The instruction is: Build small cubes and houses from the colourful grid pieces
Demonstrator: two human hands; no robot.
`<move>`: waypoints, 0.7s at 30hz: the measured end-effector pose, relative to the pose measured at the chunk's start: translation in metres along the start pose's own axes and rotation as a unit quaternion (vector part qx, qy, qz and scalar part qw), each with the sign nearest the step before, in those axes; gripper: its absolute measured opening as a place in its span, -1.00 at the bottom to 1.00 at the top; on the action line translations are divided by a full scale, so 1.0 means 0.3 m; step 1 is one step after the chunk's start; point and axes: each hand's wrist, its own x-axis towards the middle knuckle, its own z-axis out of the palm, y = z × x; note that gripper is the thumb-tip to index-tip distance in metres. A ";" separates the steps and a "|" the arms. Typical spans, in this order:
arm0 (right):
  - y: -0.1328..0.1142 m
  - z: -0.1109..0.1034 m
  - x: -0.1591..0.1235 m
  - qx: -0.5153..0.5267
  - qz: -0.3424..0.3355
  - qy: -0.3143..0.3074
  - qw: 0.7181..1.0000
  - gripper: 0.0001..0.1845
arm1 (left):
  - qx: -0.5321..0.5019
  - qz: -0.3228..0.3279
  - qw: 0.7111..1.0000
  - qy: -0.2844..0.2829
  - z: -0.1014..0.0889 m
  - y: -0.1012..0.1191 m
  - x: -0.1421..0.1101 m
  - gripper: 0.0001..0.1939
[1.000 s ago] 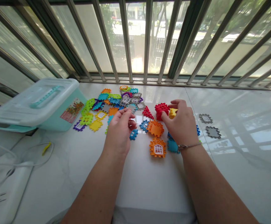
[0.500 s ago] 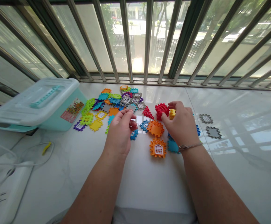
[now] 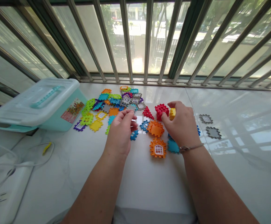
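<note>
My left hand (image 3: 123, 130) hovers over the middle of the floor, its fingers curled in and the thumb pressed to the index finger; no piece shows in it. Just beyond its fingertips lies a blue window piece (image 3: 134, 134). My right hand (image 3: 182, 121) is open, thumb and index finger apart. Its thumb tip is at the edge of a red block (image 3: 161, 111), and a yellow piece (image 3: 172, 114) shows between thumb and fingers. Whether it touches either one I cannot tell. Close by lie a red triangle (image 3: 147, 113), orange pieces (image 3: 156, 128) and a teal piece (image 3: 173, 145), partly covered by my wrist.
A pile of coloured interlocking pieces (image 3: 113, 111) spreads at the back left, beside a lidded teal storage box (image 3: 56, 119). Two grey pieces (image 3: 213, 132) lie at the right. Metal window bars (image 3: 147, 46) line the back. A white cable (image 3: 36, 165) and power strip are at left.
Almost nothing differs. My right hand has shifted very slightly; my left hand and the pieces stay in place.
</note>
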 end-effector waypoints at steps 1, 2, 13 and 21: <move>-0.004 -0.005 0.001 0.001 -0.007 0.011 1.000 -0.61 | 0.017 0.007 1.000 0.000 -0.002 -0.003 0.001 -0.63; -0.010 -0.010 0.003 0.002 -0.016 0.025 1.000 -0.64 | 0.041 0.017 0.999 -0.002 -0.006 -0.005 0.002 -0.66; -0.112 -0.084 -0.035 0.043 -0.080 0.170 0.981 -0.66 | 0.408 0.193 0.884 -0.122 -0.034 -0.005 -0.006 -0.90; -0.125 -0.138 -0.074 0.074 -0.090 0.182 0.976 -0.45 | 0.544 0.264 0.782 -0.153 -0.076 -0.046 0.067 -0.81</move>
